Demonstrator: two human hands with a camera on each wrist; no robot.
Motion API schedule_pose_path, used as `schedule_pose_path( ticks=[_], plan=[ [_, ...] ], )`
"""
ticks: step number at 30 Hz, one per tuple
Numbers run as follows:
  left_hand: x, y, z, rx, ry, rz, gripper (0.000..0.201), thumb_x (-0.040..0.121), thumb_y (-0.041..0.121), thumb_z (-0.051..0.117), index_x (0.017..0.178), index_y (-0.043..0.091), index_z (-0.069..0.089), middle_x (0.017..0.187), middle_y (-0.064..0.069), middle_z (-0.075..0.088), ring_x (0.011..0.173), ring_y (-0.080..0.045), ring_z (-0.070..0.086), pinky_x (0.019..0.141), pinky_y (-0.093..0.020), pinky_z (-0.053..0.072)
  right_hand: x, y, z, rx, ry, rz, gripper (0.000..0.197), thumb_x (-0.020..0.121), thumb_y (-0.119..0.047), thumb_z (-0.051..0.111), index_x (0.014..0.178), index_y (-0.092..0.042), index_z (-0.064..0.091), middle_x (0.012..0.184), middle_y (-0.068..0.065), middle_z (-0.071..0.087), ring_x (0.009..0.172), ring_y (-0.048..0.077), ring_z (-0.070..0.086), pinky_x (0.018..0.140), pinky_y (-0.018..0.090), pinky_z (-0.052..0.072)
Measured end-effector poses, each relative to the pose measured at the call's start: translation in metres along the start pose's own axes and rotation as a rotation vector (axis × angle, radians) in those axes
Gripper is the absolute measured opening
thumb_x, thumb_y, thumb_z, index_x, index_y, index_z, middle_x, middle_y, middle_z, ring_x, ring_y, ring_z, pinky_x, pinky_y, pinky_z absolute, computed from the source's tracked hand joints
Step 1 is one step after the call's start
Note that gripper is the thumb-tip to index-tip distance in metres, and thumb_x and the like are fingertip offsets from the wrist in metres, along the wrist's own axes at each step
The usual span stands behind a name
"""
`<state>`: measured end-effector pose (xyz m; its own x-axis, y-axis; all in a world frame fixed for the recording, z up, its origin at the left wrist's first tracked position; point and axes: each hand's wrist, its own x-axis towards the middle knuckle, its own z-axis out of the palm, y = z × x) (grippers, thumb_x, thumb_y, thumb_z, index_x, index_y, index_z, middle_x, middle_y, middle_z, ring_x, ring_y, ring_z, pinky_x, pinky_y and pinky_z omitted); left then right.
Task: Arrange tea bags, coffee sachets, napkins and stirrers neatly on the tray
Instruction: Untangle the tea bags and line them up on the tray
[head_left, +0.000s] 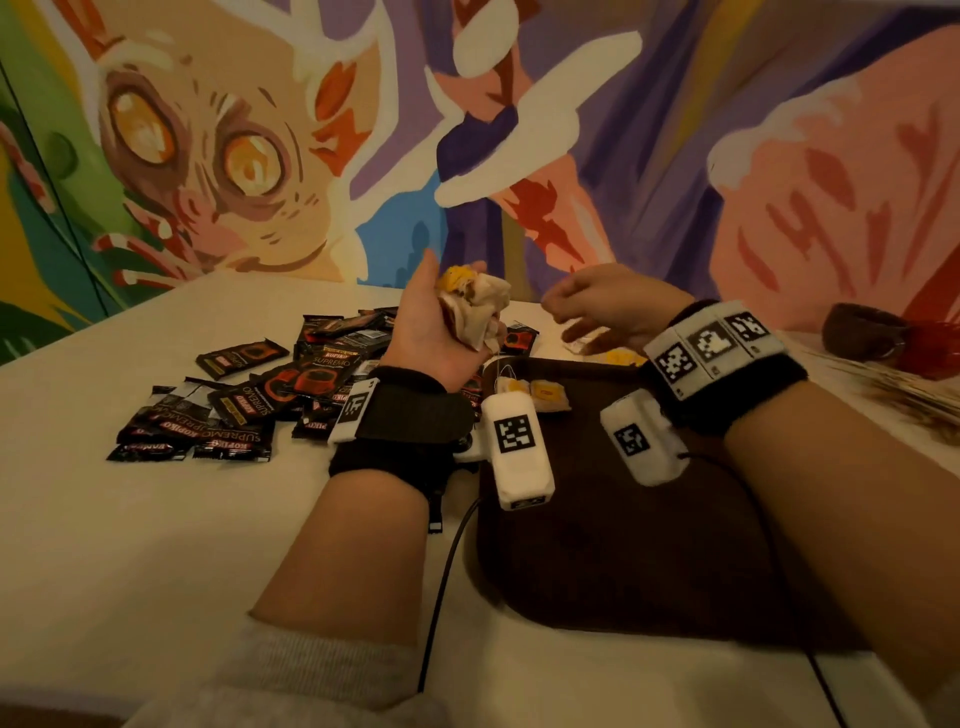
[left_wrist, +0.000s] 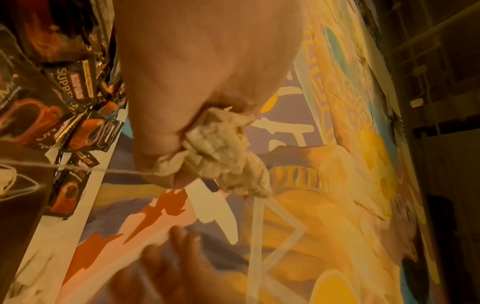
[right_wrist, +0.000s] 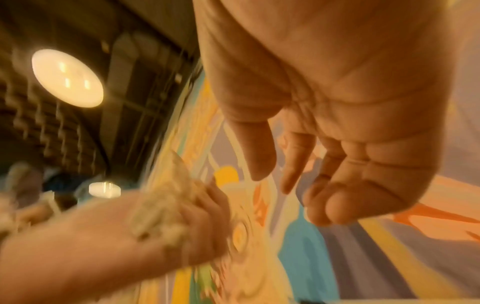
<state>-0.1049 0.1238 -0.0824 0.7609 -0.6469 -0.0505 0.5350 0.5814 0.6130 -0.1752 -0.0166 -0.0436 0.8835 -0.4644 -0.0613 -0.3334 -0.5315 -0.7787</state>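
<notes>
Left hand (head_left: 431, 327), centre of frame, is raised palm-up with fingers curled round a crumpled bunch of tea bags (head_left: 475, 301); one string is seen trailing down. Right hand (head_left: 608, 306), just right of it, is held loosely curled, nothing gripped. Dark tray (head_left: 623, 561) is placed lower centre-right on the tabletop (head_left: 156, 545). Coffee sachets (head_left: 249, 400) are heaped centre-left. Two tea bags (head_left: 535, 392) are laid at the tray's far edge.

left hand (right_wrist: 109, 232) blurred, tray (head_left: 597, 545) partly hidden
</notes>
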Motion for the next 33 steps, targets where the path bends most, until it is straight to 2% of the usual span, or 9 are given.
schedule_pose_path(
  ticks=[3,7,10,13,18,23,26,29,33],
  plan=[
    [-0.005,-0.003,0.004,-0.032,-0.019,-0.016,0.057,0.097,0.057,0.027,0.089,0.010,0.059,0.073,-0.006,0.063,0.066,-0.017,0.052,0.063,-0.026,0.037,-0.021,-0.006,0.006,0.269,0.061,-0.107,0.005,0.091,-0.022,0.060,0.088,-0.018,0.058,0.094,0.002,0.057,0.081,0.016,0.056,0.060,0.027,0.045],
    [-0.009,-0.006,0.009,-0.015,-0.019,-0.043,0.056,0.097,0.057,0.029,0.092,0.010,0.059,0.092,-0.009,0.061,0.077,-0.019,0.056,0.068,-0.027,0.039,-0.037,-0.004,0.017,0.424,0.025,-0.146,0.012,0.087,-0.023,0.064,0.095,-0.016,0.060,0.089,-0.001,0.059,0.074,0.014,0.055,0.059,0.024,0.044],
    [-0.012,-0.009,0.011,0.032,-0.077,-0.090,0.047,0.096,0.052,0.038,0.092,0.011,0.060,0.089,-0.008,0.063,0.078,-0.020,0.060,0.070,-0.029,0.045,-0.039,0.003,0.020,0.459,0.022,-0.140,0.014,0.087,-0.024,0.064,0.098,-0.016,0.060,0.086,-0.004,0.062,0.068,0.009,0.054,0.061,0.026,0.044],
    [-0.015,-0.013,0.014,0.113,-0.164,-0.130,0.046,0.097,0.049,0.038,0.088,0.010,0.060,0.079,-0.008,0.067,0.069,-0.019,0.065,0.062,-0.026,0.051,-0.038,0.010,0.022,0.491,0.028,-0.118,0.006,0.087,-0.020,0.064,0.089,-0.016,0.060,0.077,-0.004,0.062,0.049,-0.001,0.053,0.056,0.023,0.042],
    [-0.008,-0.018,0.014,0.306,-0.135,-0.103,0.027,0.094,0.039,0.050,0.095,0.015,0.061,0.078,-0.002,0.062,0.055,-0.012,0.056,0.052,-0.022,0.039,-0.034,0.022,0.013,0.731,0.055,-0.113,0.005,0.090,-0.011,0.058,0.086,-0.013,0.056,0.062,-0.006,0.064,0.066,0.010,0.058,0.057,0.024,0.047],
    [0.002,-0.017,0.003,0.288,-0.008,-0.138,0.016,0.096,0.026,0.050,0.091,0.014,0.060,0.072,-0.001,0.055,0.051,-0.008,0.043,0.045,-0.018,0.032,-0.032,0.033,0.003,1.077,0.105,-0.151,0.005,0.091,-0.006,0.052,0.095,-0.008,0.053,0.099,0.011,0.062,0.082,0.022,0.066,0.062,0.028,0.055],
    [0.005,-0.016,-0.002,0.269,0.022,-0.151,0.015,0.096,0.026,0.050,0.091,0.015,0.059,0.071,0.001,0.053,0.046,-0.007,0.041,0.036,-0.015,0.031,-0.032,0.038,0.000,1.215,0.129,-0.141,0.020,0.091,-0.004,0.051,0.112,-0.003,0.050,0.099,0.014,0.062,0.070,0.019,0.070,0.060,0.026,0.058],
    [0.005,-0.013,-0.002,0.268,0.034,-0.137,0.021,0.097,0.031,0.049,0.084,0.016,0.057,0.068,0.003,0.053,0.044,-0.006,0.039,0.035,-0.015,0.029,-0.030,0.042,-0.002,1.270,0.135,-0.134,0.034,0.092,-0.006,0.051,0.125,-0.001,0.045,0.102,0.015,0.064,0.071,0.019,0.071,0.062,0.025,0.058],
    [0.004,-0.013,0.000,0.309,0.029,-0.118,0.033,0.094,0.039,0.054,0.068,0.018,0.052,0.067,0.003,0.059,0.046,-0.005,0.038,0.038,-0.014,0.027,-0.029,0.044,-0.001,1.215,0.132,-0.122,0.025,0.092,-0.004,0.051,0.117,-0.004,0.048,0.100,0.013,0.064,0.074,0.018,0.070,0.058,0.024,0.057]
  ],
)
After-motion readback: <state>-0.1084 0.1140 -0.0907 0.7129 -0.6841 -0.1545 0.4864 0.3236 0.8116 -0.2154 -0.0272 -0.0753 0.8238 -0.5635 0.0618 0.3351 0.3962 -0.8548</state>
